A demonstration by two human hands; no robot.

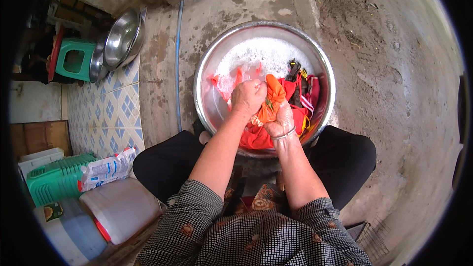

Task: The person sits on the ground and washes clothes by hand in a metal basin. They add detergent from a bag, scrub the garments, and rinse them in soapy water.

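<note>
A large round metal basin (205, 118) of sudsy water (275, 50) stands on the ground between my knees. Above its near half, my right hand (282, 120), with a bangle at the wrist, grips a bunched orange cloth (274, 92). My left hand (249, 96) is curled into a fist against the cloth's left side; its fingertips are hidden, so what it grips cannot be told. Beneath and beside my hands lie red cloth (255, 137) and, to the right, dark cloth (295, 98) and a maroon piece with white stripes (313, 92). More red fabric (223, 85) floats at the left.
A blue hose (178, 62) runs along the concrete left of the basin. Farther left are metal bowls (122, 38), a green stool (75, 59) and patterned tiles (120, 107). A green basket (55, 177), a plastic package (109, 168) and plastic containers (120, 207) stand lower left. A wire rack (373, 238) is lower right.
</note>
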